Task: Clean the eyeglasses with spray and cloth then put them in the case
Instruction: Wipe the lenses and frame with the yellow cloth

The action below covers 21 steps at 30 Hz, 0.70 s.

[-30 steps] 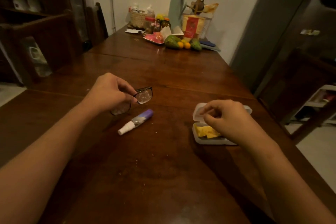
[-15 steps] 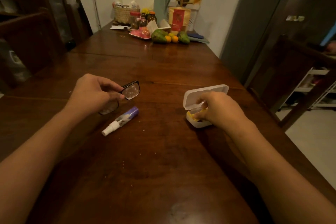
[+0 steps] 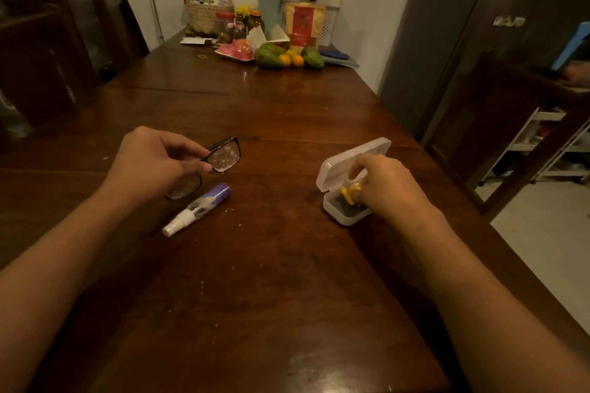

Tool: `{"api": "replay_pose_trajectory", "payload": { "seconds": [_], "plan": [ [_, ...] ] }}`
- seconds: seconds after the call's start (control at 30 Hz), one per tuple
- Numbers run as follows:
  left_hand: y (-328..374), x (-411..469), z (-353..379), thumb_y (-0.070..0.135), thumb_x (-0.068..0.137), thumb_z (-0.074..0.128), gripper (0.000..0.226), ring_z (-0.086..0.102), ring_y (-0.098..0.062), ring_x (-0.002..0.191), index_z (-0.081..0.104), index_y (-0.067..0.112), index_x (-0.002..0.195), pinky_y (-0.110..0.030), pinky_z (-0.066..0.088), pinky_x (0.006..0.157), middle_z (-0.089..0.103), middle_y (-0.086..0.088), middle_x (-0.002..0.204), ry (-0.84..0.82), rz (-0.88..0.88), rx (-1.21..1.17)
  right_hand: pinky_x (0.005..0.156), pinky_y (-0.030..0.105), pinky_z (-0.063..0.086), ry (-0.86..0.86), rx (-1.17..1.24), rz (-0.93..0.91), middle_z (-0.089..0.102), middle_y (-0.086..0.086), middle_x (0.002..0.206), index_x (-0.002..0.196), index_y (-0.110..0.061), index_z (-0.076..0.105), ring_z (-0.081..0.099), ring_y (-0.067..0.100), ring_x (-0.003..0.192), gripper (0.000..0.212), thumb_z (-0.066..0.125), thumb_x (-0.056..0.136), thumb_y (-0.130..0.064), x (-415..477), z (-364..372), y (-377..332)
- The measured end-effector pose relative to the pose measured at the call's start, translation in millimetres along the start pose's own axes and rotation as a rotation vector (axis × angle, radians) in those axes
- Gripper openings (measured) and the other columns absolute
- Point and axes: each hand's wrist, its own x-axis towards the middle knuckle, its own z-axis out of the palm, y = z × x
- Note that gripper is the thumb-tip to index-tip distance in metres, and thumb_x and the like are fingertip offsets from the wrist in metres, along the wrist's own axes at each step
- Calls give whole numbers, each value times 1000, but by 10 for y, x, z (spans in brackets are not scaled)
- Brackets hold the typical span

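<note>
While the glasses (image 3: 220, 158), pinched at the frame by the left hand's (image 3: 153, 159) fingers left of centre, show spotted lenses, wiping seems not yet begun. Their long axis runs near-left to far-right. The spray (image 3: 196, 209) lies just nearer. The right hand's (image 3: 386, 188) fingers pinch the cloth (image 3: 349, 195) in the open case (image 3: 348, 215).

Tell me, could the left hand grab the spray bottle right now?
Probably not yet: the spray bottle lies close beside the left hand with nothing between them, but its fingers are busy pinching the eyeglasses.
</note>
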Motion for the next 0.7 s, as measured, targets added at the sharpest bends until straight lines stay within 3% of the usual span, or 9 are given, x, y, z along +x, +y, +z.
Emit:
{"api": "replay_pose_trajectory", "payload": {
  "seconds": [0.17,0.27,0.33,0.53,0.7],
  "plan": [
    [-16,0,-4,13,70,85,22,65,-2,75,76,30,81,-19,47,64,73,9,77,5,-8,-17,49,17,54,96,493,-21,71,-5,78,85,-33,68,71,6,68,28,87,72,-17,-142,-184,106],
    [-11,3,-15,14,70,85,23,65,-2,80,75,32,80,-21,48,66,73,11,79,-6,-1,0,53,12,52,110,669,-70,73,-16,78,83,-29,74,70,-1,73,19,86,73,-17,-269,-312,117],
    [-1,0,-22,15,70,85,23,64,1,79,75,33,79,-20,46,64,72,12,78,-3,2,5,57,13,53,99,769,-104,75,-13,82,83,-27,75,72,3,77,17,83,75,-14,-321,-377,85],
    [-22,6,-77,13,68,86,25,65,9,64,75,34,77,-18,47,61,72,20,67,4,-1,-24,62,18,56,73,989,-266,78,-3,90,102,-21,73,75,13,83,29,77,73,-22,-517,-651,-188],
    [-55,47,-137,13,67,87,24,69,-3,72,76,33,76,-23,51,70,75,11,71,-5,-24,-22,62,18,57,-41,972,-437,77,-5,88,97,-22,76,74,10,79,29,78,69,-29,-546,-648,-713]
  ]
}}
